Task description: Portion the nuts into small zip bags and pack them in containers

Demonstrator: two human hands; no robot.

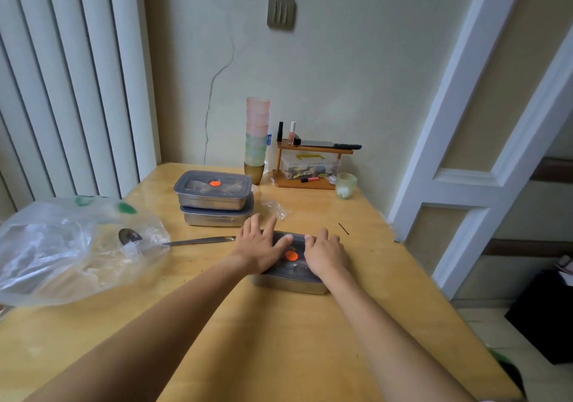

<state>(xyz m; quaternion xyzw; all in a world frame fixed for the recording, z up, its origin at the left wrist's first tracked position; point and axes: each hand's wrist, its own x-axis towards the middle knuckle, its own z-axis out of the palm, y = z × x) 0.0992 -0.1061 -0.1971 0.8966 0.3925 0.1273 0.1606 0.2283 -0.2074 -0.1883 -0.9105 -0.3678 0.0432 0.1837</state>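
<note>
Head view looks down over my two bare forearms to a rectangular steel container with a grey plastic lid (290, 273) that sits on the yellow wooden surface (279, 339) straight in front of me. Both of my hands lie flat on that lid with the fingers straight and spread, gripping nothing. My left hand (259, 246) covers the lid's left half, its fingers reaching past the far edge. My right hand (325, 254) covers the right half, fingers pointing toward the far edge. Between the two hands the lid's round orange valve (291, 256) shows, just beside my left thumb.

Farther back and to the left, well apart from my hands, two more steel containers of the same kind stand stacked (215, 198), the upper one lidded with its own orange valve. A long metal spoon (176, 239) lies to the left of my left hand, handle tip near my wrist, bowl resting against a large crumpled clear plastic bag (71, 246) at the surface's left edge. A small clear zip bag (274, 208) lies just beyond my left fingertips. At the back by the wall stand a tall stack of pink and green plastic cups (257, 135), a small wooden shelf (310, 166) holding bits and pieces, and a green glass tumbler (345, 184).
</note>
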